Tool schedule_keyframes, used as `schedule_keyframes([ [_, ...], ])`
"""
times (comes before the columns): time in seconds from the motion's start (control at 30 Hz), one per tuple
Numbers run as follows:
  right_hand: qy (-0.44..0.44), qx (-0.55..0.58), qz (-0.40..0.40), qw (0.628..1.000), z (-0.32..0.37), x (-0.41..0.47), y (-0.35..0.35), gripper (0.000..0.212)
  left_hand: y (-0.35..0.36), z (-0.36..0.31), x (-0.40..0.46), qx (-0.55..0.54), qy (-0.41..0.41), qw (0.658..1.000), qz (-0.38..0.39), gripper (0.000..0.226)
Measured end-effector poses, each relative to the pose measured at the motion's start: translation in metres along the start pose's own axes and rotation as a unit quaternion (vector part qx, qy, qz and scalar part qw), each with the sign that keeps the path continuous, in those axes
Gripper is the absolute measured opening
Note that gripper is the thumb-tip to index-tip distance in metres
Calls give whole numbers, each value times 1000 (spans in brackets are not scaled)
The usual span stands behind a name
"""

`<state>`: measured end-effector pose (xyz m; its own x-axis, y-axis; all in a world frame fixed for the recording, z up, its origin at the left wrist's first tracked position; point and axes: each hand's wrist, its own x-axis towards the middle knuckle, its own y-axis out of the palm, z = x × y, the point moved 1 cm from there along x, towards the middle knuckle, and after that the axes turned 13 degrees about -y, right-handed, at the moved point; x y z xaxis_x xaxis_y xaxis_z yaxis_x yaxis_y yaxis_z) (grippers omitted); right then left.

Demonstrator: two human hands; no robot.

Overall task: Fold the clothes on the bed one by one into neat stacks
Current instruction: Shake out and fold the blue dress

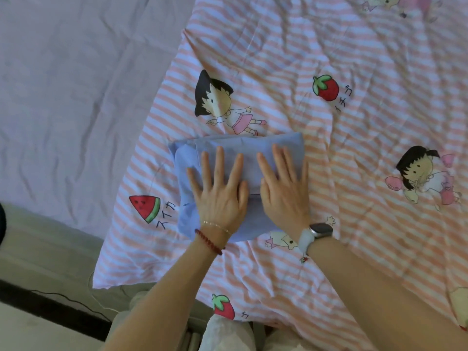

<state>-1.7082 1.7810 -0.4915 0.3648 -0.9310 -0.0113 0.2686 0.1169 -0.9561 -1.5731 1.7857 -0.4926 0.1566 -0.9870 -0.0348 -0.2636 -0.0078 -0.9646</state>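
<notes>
We press both hands flat on the folded blue garment (235,158), which serves as our landmark. The left hand (219,193) lies palm down on the garment's left half, its fingers straight and spread wide, pointing away from us; a red bead bracelet (208,241) and a thin gold chain (217,226) circle its wrist at the garment's near edge. The right hand (285,191) lies palm down on the garment's right half, its fingers straight and held closer together, its outer edge at the garment's right border; a watch with a pale strap (315,235) sits on the wrist just beyond the garment's near right corner. Neither hand curls round or pinches the cloth. Both forearms reach in from the lower edge of the view.

The garment is pale blue, folded into a compact, roughly rectangular bundle with layered edges showing along its left and far sides. It rests on a pink-and-white striped cover (354,59) printed with cartoon figures, strawberries and a watermelon slice (145,207) to the garment's left. Farther left, the lilac bed sheet (76,84) lies bare.
</notes>
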Motion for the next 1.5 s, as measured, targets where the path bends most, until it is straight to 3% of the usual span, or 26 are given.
schedule_keyframes([
  [0.07,-15,-37,72,997,-8,8,18,51,21,16,11,42,-16,997,62,51],
  [0.17,7,-59,110,992,-30,3,35,52,38,49,21,48,-76,993,73,53],
  [0.27,27,-19,71,997,-39,-10,35,48,34,62,25,2,-88,992,91,54],
  [0.33,75,90,-8,993,-37,-18,28,40,25,65,21,-69,-112,989,60,54],
  [0.43,241,256,-145,925,-37,-24,13,37,12,65,13,-242,-282,928,40,50],
  [0.47,287,297,-152,898,-37,-22,8,40,11,64,11,-283,-327,899,65,52],
  [0.53,337,368,-115,859,-39,-13,4,49,10,62,10,-312,-339,881,110,60],
  [0.73,282,431,-58,855,-44,1,1,56,12,71,20,-332,-348,865,143,62],
  [0.83,258,464,-66,845,-40,-7,-4,56,6,63,13,-415,-316,840,150,67],
  [0.93,249,460,-102,847,-32,-14,-16,46,-6,50,0,-464,-333,816,90,67],
  [1.13,190,456,-126,860,12,-34,-57,47,-58,43,-53,-481,-340,808,5,64],
  [1.5,93,472,17,876,176,-36,-61,48,-157,184,-149,-449,-457,764,-72,54],
])
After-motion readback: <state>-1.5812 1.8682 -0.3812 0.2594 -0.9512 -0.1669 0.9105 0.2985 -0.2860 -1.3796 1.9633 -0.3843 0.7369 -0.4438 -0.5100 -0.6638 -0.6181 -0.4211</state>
